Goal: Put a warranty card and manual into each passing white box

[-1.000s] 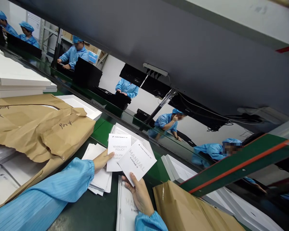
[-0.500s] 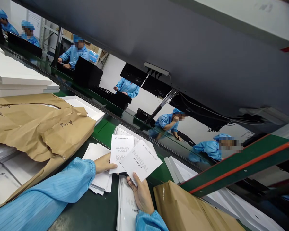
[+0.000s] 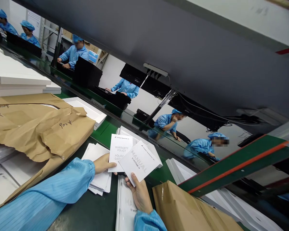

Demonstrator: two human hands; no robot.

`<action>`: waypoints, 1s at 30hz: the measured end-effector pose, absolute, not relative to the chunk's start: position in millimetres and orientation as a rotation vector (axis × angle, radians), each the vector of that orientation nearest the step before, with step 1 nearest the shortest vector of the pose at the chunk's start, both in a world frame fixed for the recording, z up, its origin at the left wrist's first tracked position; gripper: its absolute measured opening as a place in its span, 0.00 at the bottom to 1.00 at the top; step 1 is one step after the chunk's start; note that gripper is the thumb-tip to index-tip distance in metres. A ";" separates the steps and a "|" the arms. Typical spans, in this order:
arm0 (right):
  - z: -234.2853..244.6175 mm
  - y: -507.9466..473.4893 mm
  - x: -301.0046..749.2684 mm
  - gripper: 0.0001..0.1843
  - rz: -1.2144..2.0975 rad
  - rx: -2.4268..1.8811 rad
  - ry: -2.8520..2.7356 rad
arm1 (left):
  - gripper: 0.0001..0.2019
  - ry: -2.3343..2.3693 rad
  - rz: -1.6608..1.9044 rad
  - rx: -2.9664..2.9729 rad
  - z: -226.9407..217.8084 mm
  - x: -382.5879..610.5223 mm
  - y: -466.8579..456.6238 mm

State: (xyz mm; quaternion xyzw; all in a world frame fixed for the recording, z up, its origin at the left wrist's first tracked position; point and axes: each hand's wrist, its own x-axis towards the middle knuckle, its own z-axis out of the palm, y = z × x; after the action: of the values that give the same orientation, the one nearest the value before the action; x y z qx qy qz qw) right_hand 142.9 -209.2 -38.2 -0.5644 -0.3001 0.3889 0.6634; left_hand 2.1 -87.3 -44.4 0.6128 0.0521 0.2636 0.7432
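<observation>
My left hand [image 3: 104, 164] pinches a white warranty policy leaflet [image 3: 120, 147] by its left edge. In my right hand [image 3: 141, 193] is a square white manual [image 3: 137, 162], gripped at its lower corner with the thumb on top. The manual overlaps the leaflet's right side. Under my right wrist stands a stack of manuals [image 3: 125, 205], partly hidden by that hand. Behind my left hand lies a loose pile of white leaflets [image 3: 100, 183]. White boxes [image 3: 156, 152] show just beyond the two held papers, on the green belt.
At left lies a torn brown paper package [image 3: 69, 128] with printed papers inside; white boxes [image 3: 19, 72] are stacked behind it. A brown parcel [image 3: 183, 205] sits at right under a green, red-striped beam [image 3: 236, 163]. Several co-workers in blue sit across the line.
Both hands keep their hold on the leaflet and the manual, almost still. The white boxes on the belt have shifted slightly right. A co-worker across the line has moved a hand.
</observation>
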 end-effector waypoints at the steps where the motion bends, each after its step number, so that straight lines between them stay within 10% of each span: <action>1: -38.7 -209.1 143.3 0.26 0.880 -1.275 -0.687 | 0.25 0.115 0.576 1.340 -44.8 2.5 -87.0; 30: -42.5 -206.8 143.8 0.17 0.818 -1.365 -0.947 | 0.25 0.161 0.645 1.299 -48.3 5.7 -87.1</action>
State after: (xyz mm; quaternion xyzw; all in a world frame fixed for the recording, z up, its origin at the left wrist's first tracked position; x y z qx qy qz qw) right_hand 143.8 -206.8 -42.5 -0.5893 -0.4085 0.3530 0.6011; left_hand 5.7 -87.1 -48.3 0.5935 0.0735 0.2947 0.7453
